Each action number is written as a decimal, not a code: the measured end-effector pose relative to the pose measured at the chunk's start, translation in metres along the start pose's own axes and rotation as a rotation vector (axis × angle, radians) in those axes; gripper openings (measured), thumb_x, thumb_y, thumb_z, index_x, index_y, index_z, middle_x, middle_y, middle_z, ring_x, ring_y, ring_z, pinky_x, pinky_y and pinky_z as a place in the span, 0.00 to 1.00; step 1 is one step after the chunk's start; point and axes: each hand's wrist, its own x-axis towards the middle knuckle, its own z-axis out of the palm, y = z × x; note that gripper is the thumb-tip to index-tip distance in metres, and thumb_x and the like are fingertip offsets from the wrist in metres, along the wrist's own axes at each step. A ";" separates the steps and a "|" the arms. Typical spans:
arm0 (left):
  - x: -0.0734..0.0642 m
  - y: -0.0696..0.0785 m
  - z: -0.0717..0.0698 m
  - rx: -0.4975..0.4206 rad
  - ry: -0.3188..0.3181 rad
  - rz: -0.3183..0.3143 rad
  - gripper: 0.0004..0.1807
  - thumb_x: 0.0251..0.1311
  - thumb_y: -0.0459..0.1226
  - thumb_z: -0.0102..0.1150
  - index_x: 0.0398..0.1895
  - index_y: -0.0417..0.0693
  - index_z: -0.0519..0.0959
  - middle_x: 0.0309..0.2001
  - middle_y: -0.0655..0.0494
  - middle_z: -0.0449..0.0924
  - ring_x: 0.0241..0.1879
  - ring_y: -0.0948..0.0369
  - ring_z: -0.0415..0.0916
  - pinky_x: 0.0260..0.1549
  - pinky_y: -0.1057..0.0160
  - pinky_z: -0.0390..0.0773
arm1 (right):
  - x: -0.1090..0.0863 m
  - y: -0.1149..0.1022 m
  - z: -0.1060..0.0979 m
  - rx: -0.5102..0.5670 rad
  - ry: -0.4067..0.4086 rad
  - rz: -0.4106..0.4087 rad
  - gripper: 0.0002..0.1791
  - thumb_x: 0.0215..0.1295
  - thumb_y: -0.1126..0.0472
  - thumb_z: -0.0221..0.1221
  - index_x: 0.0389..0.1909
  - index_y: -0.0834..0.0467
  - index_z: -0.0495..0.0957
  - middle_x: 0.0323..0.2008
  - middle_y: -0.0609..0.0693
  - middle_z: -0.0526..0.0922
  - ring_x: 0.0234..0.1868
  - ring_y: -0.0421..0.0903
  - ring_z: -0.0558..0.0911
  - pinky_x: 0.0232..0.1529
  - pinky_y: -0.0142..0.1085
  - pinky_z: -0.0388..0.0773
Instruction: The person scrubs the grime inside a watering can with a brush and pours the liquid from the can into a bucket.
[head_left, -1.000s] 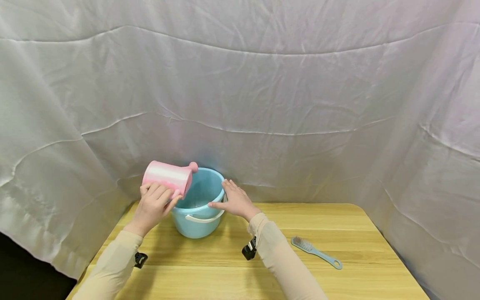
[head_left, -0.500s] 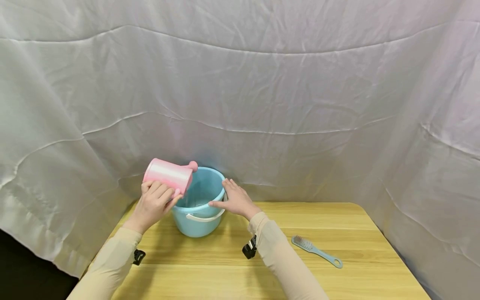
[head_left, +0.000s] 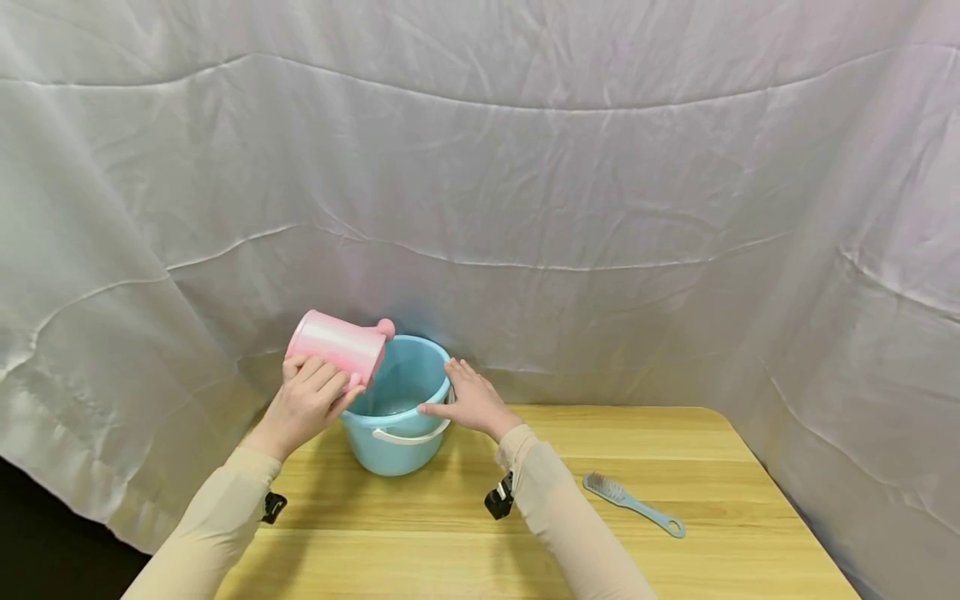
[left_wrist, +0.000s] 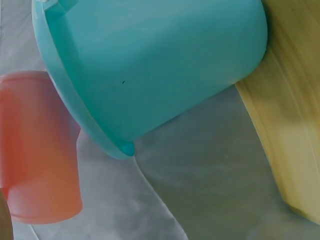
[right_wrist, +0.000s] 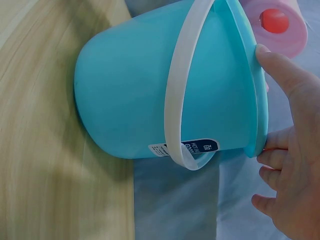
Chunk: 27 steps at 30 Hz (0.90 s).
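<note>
In the head view my left hand (head_left: 303, 404) grips a pink watering can (head_left: 337, 340), tipped on its side with its mouth over the light blue bucket (head_left: 393, 454). Its round spout head (head_left: 386, 328) points right above the far part of the rim. A faint thin streak drops from the can's mouth, and glints show low inside the bucket. My right hand (head_left: 474, 402) rests at the bucket's right rim, fingers spread, thumb (right_wrist: 272, 60) on the near edge. The bucket stands upright, its white handle (head_left: 408, 439) hanging down in front.
A blue hairbrush (head_left: 633, 504) lies on the wooden table (head_left: 420, 550), right of the right forearm. Grey cloth (head_left: 525, 192) hangs close behind the bucket and along both sides. A small black device (head_left: 498, 497) sits at the right wrist.
The base end of the watering can has risen a little, so it tips more steeply. My left forearm has swung slightly left; the right hand and bucket stay put.
</note>
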 end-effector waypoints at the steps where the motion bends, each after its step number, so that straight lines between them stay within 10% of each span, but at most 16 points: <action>1: 0.000 -0.001 0.000 0.001 -0.001 0.004 0.19 0.69 0.44 0.54 0.22 0.41 0.74 0.23 0.49 0.68 0.27 0.50 0.64 0.35 0.46 0.59 | 0.000 0.000 0.000 0.002 0.001 0.001 0.56 0.57 0.29 0.58 0.75 0.60 0.52 0.77 0.57 0.51 0.79 0.55 0.47 0.77 0.55 0.48; 27: 0.020 -0.004 -0.010 0.032 0.015 0.081 0.21 0.70 0.44 0.53 0.22 0.39 0.74 0.21 0.48 0.67 0.25 0.50 0.61 0.34 0.48 0.57 | 0.001 -0.001 0.004 0.022 0.000 0.003 0.56 0.57 0.28 0.57 0.75 0.59 0.51 0.77 0.56 0.50 0.79 0.54 0.46 0.77 0.55 0.48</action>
